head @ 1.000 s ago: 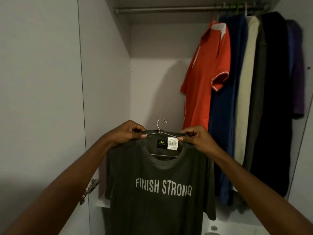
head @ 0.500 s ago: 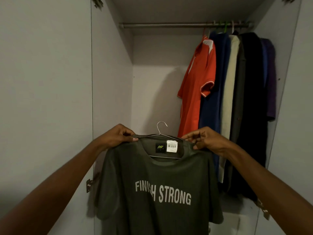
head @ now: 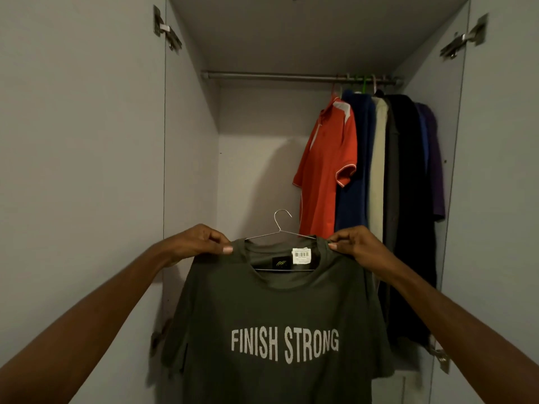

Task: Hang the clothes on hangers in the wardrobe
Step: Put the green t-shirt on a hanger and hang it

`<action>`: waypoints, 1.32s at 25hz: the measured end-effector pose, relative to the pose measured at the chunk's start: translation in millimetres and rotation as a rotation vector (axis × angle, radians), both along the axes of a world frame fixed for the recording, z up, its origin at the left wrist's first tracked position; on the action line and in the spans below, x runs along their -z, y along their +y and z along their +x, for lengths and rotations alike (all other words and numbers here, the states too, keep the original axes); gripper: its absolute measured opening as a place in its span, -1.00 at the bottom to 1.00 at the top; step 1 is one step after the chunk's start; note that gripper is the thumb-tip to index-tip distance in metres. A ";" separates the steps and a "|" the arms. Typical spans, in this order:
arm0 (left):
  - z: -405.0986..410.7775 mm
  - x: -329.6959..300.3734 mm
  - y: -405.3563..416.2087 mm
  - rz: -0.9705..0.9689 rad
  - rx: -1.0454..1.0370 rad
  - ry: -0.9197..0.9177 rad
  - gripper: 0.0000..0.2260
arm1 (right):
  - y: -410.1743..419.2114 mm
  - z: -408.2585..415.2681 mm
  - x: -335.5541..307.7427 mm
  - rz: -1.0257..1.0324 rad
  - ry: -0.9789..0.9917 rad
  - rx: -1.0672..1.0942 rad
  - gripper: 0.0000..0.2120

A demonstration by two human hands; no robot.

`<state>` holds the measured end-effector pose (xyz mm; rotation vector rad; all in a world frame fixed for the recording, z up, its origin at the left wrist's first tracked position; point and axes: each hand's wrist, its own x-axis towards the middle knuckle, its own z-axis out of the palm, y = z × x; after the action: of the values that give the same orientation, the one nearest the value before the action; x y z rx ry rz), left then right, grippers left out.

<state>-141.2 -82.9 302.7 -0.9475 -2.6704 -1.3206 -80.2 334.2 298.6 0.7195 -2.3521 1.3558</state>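
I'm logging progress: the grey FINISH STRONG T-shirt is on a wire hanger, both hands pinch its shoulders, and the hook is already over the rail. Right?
Not quite. The wire hanger hook is free in the air, well below the rail, as the head view shows. The rest holds: the T-shirt is on it, with left hand and right hand pinching its shoulders.

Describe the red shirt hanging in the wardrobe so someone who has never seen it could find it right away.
Look inside the open wardrobe at the metal rail near its top; the clothes hang bunched at the rail's right end. The red shirt is the leftmost of them, next to a blue garment. It alone is bright red, with white trim on its short sleeve.
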 end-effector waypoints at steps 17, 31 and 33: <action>-13.6 -34.3 2.2 0.082 -0.096 0.386 -0.89 | -3.3 46.3 -61.9 -0.059 -0.083 0.045 -0.73; -88.3 -88.6 18.1 0.179 -0.352 0.144 -0.44 | -2.3 37.1 -126.4 0.092 0.159 0.170 -0.81; -106.2 -93.3 21.1 0.396 -0.250 0.045 -0.53 | 1.6 25.5 -141.1 0.121 0.208 0.224 -0.82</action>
<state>-247.4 -61.8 396.1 -0.5691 -2.2709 -1.6503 -54.7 335.8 439.7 0.5781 -2.2827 1.0028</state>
